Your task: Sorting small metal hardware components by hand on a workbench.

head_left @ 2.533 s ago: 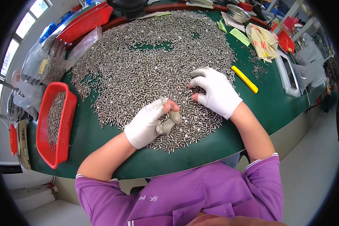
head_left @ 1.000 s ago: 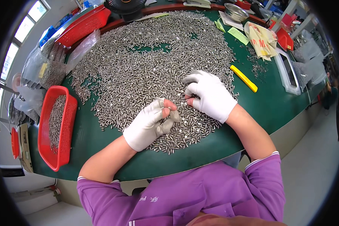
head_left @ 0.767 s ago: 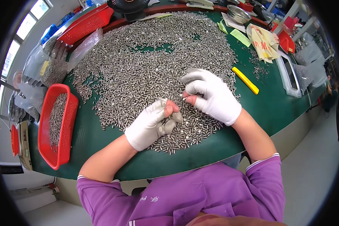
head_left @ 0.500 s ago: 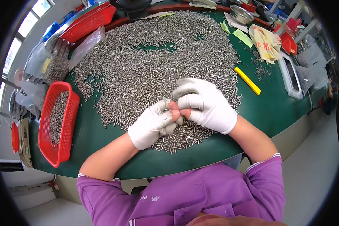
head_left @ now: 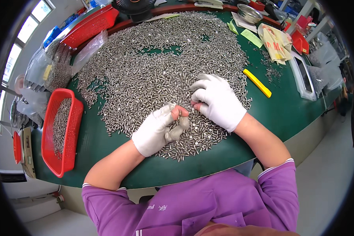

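Note:
A wide heap of small silvery cylindrical metal pins covers much of the green table. Over its near part is my left hand, in a white glove with bare thumb and finger tips. Its thumb and forefinger are pinched on one small metal pin, partly hidden by the fingers. To the right, my right hand, gloved the same way, reaches down at the heap with curled fingers. Its bare thumb and fingertip are closed together at the pins; whatever lies between them is hidden.
A red basket with more pins stands at the left. A yellow cutter-like tool lies right of the heap, near a cloth bag and a white tray. Another red basket and a fan are at the back.
My hands were together at the fingertips and are now apart. The right hand has moved away to the right, down to the heap; the left has stayed nearly in place.

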`<state>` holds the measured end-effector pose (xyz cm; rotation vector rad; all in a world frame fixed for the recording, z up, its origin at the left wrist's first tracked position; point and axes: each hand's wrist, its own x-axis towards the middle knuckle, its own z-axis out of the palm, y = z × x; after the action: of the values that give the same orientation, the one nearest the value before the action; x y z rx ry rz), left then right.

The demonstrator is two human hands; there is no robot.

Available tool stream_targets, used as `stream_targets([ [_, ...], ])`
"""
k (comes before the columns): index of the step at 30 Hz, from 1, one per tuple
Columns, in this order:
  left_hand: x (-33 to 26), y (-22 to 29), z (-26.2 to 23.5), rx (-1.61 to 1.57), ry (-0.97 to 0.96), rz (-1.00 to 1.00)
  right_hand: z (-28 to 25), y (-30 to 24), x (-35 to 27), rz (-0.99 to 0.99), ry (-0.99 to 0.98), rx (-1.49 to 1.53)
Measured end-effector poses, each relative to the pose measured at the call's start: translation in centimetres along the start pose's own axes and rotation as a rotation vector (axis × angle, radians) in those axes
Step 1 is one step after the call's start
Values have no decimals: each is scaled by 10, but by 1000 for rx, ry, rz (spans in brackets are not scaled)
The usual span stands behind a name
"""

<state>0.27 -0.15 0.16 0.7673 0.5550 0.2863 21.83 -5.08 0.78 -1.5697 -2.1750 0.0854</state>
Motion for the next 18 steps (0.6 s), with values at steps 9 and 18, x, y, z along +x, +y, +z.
stream_targets([
  [9, 3, -2, -12, -34, -179, 24, -10, -13, -4, 94, 46, 862],
  [18, 3, -5, -9, -50, -116, 34, 2, -18, -3, 121, -22, 866],
])
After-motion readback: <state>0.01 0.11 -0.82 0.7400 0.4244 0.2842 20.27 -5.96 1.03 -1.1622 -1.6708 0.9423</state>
